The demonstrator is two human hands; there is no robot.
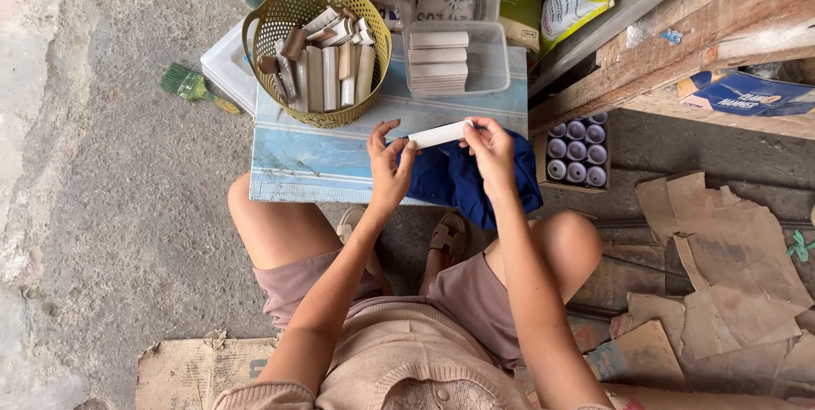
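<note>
While the person sits low before a blue-and-white counter (314, 164), both hands hold one short white strip (439, 134) level above a dark blue cloth (463, 176). The left hand (389, 168) pinches the strip's left end between thumb and fingers (411, 147), closed on it; the right hand (492, 148) has its fingers closed on the right end.

Judging from its straight edges and lack of any sag between the two grips, the strip is stiff and light, probably a moulded or ceramic trim piece, though the view is too small to settle the material. If ceramic, it would be brittle and chip if dropped on the concrete floor (110, 206), and a glazed face would be slippery. The ends, where the hands now sit, are the sound places to hold it, leaving the long face free.

Behind, a yellow mesh basket (255, 32) holds many like pieces in tan, brown and white, standing on end. Beside it a clear plastic tub (501, 58) holds a neat stack of white ones. A box of small round-topped cans (577, 151) stands just right of the cloth.
</note>
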